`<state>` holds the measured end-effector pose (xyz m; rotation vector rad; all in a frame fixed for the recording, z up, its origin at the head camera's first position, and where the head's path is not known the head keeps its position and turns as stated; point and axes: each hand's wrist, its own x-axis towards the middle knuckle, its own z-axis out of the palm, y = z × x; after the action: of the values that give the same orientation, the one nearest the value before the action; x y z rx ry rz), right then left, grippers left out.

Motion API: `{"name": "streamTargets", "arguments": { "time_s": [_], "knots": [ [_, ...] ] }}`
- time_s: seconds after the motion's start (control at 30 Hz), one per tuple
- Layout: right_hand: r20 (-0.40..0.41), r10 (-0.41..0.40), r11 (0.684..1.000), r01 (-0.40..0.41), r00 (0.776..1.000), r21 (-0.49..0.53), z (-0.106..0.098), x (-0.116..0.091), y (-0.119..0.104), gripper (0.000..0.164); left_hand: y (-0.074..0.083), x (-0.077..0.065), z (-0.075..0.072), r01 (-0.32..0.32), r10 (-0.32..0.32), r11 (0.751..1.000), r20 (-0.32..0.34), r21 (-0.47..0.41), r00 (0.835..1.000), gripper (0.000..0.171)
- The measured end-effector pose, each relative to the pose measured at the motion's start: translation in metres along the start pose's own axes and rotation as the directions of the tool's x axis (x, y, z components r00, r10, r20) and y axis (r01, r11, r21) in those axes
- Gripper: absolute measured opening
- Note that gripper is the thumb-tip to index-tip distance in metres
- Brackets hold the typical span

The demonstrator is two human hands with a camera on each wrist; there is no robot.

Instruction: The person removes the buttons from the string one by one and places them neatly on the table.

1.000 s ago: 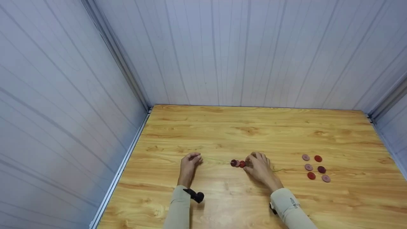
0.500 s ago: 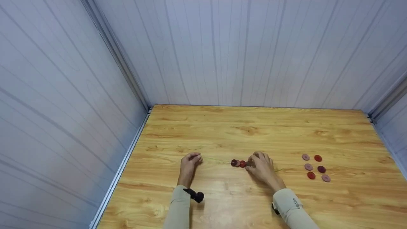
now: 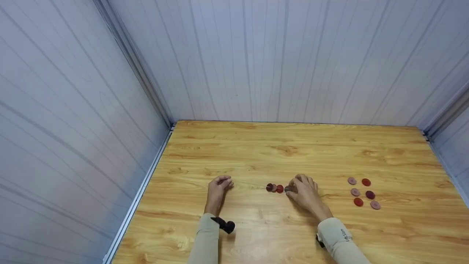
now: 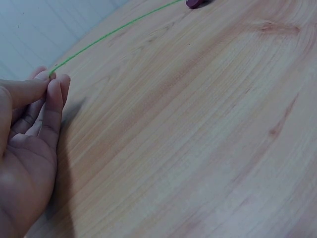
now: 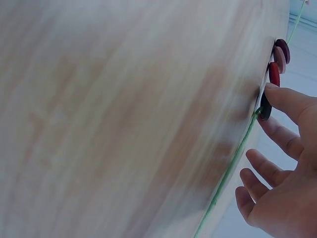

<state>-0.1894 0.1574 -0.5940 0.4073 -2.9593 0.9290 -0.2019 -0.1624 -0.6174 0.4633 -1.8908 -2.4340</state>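
A green string (image 4: 111, 33) runs across the table, and my left hand (image 3: 218, 189) pinches one end between thumb and fingertips. Threaded on it is a row of buttons: a dark maroon button (image 3: 269, 187), a pink button (image 3: 274, 188) overlapping it, and a red button (image 3: 280, 189). Just right of the red one is a very dark button (image 5: 266, 106). My right hand (image 3: 305, 192) pinches this dark button by its edges with thumb and index finger, the other fingers loosely bent. The string's other end trails beneath the right hand.
Several loose pink, red and maroon buttons lie in two columns right of my right hand, among them a red button (image 3: 358, 202) and a maroon button (image 3: 370, 195). Pale panel walls (image 3: 256, 66) border the wooden table (image 3: 293, 146) at the back and sides.
My right hand has shifted slightly to the right with the dark button, which now sits a little further from the red one. The left hand has stayed still.
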Motion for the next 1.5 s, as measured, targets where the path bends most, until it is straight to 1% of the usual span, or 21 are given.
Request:
{"name": "streamTargets", "arguments": {
  "time_s": [0.23,0.67,0.8,0.97,1.5],
  "knots": [
    [0.007,0.012,1.0,-0.013,1.0,0.008,-0.003,-0.001,0.003,0.02,0.0,0.0,0.0,-0.005,0.005,1.0,-0.002,-0.014,1.0,0.018],
    [0.004,0.036,0.999,-0.036,0.999,0.006,-0.011,-0.003,0.01,0.02,0.0,0.002,0.0,-0.013,0.013,1.0,-0.006,0.017,1.0,0.02],
    [0.011,0.043,0.999,-0.043,0.999,0.0,-0.011,-0.004,0.013,0.02,0.0,0.001,0.0,-0.005,0.005,1.0,-0.002,0.023,1.0,0.023],
    [0.008,0.05,0.999,-0.05,0.999,0.0,-0.013,-0.005,0.016,0.022,0.0,-0.001,-0.002,0.004,-0.004,1.0,0.019,-0.002,1.0,0.027],
    [0.002,0.051,0.999,-0.051,0.999,0.018,-0.022,-0.01,0.026,0.021,0.003,-0.002,0.001,0.018,-0.018,1.0,0.0,-0.002,1.0,0.027]
  ]
}}
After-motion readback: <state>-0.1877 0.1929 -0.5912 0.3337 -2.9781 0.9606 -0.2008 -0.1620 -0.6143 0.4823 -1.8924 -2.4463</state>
